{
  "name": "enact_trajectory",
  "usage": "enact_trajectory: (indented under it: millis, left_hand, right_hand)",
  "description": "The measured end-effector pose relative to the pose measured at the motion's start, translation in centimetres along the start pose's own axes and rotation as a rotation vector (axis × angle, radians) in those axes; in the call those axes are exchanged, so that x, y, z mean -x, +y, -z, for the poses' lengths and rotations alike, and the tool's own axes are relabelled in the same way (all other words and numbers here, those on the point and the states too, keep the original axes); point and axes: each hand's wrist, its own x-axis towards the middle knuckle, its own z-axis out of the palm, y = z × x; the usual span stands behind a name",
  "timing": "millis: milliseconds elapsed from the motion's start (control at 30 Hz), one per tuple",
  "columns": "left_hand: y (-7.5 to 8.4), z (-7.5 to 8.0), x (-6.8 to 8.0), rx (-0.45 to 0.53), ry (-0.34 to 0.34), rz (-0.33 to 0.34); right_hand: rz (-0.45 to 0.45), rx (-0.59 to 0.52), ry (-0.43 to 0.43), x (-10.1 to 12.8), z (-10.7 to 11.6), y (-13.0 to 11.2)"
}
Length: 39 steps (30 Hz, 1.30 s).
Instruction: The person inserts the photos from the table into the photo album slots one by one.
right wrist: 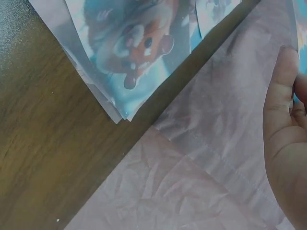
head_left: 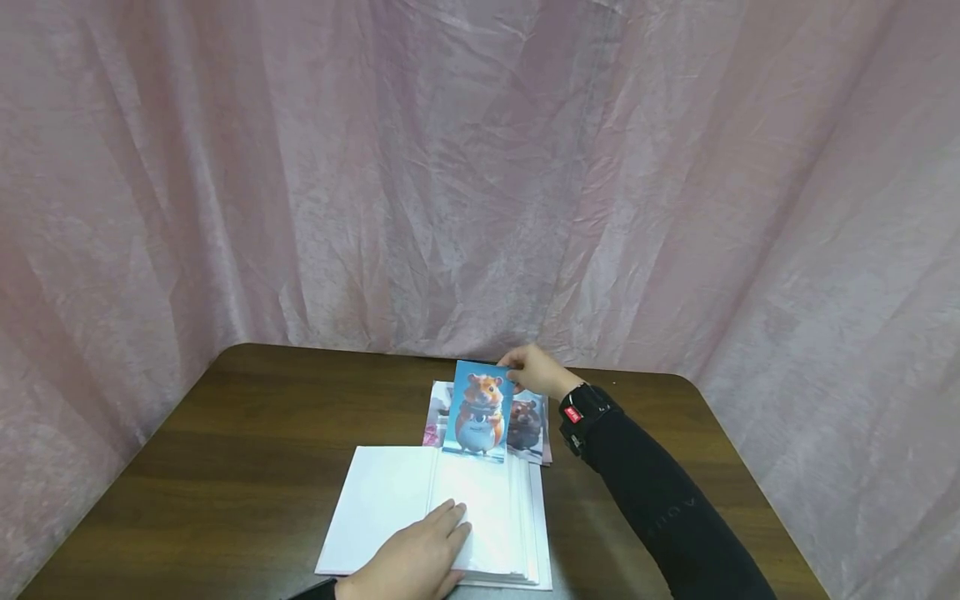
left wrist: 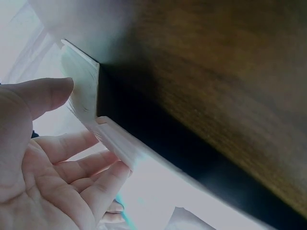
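Note:
A white album (head_left: pixel 390 508) lies open on the dark wooden table (head_left: pixel 247 433). My left hand (head_left: pixel 416 554) rests flat on its right page, fingers straight; in the left wrist view the fingers (left wrist: pixel 72 163) lie along the album's edge (left wrist: pixel 120 143). My right hand (head_left: pixel 534 371) pinches the top corner of a hamster photo (head_left: pixel 478 408) and holds it upright, its lower edge at the album's top. Behind it lies a small stack of photos (head_left: pixel 525 425), also seen in the right wrist view (right wrist: pixel 129 52).
A pink crumpled curtain (head_left: pixel 480 167) closes off the back and both sides of the table. The table's rounded far corners and bare wood lie to the left and right of the album. A black sleeve and wrist band (head_left: pixel 585 408) cover my right forearm.

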Motion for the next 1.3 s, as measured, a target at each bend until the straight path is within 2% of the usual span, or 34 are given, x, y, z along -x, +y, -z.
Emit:
enact_trajectory:
  millis: [400,733,967,1167,1300]
  left_hand:
    - [-0.1,0.1,0.0,0.0,-0.017,0.002]
    - [0.0,0.0,0.0,0.002,-0.001,0.004]
    - [-0.1,-0.1,0.0,-0.009,0.01,0.004]
    - [-0.1,-0.1,0.0,-0.035,0.045,-0.003]
    - [-0.2,0.0,-0.1,-0.03,0.038,0.003]
  right_hand:
    - [-0.01,-0.008,-0.076,0.0,-1.2,0.5]
    - [-0.026,-0.009,-0.174,0.5,-2.4,1.0]
    - [-0.029,-0.034,-0.206,1.1,-2.8,1.1]
    - [-0.003,-0.036,-0.235,1.1,-3.4,1.6]
    - [-0.003,-0.031,-0.246,1.3,-3.7,1.7]
